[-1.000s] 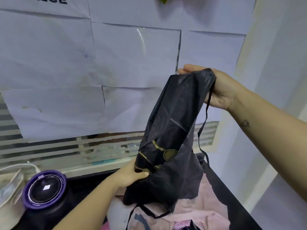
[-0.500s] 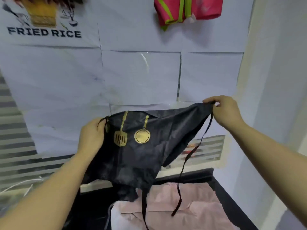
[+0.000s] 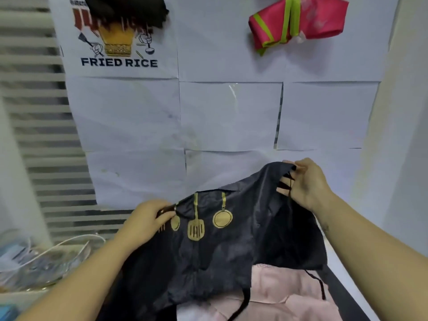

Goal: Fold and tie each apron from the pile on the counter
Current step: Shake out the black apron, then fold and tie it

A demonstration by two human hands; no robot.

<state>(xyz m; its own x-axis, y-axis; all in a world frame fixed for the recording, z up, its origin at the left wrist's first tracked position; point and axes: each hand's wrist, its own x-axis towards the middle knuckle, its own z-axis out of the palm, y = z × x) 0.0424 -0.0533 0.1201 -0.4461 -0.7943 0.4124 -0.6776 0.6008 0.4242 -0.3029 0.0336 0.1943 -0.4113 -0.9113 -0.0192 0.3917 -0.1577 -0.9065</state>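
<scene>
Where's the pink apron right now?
Head view, lower right of centre: the pink apron lies on the dark counter, partly under the black apron gripped by left hand and right hand.

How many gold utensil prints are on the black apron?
4: fork tines at the left hand, spoon, slotted spatula, round pan. Folds of the black apron may hide more.
</scene>
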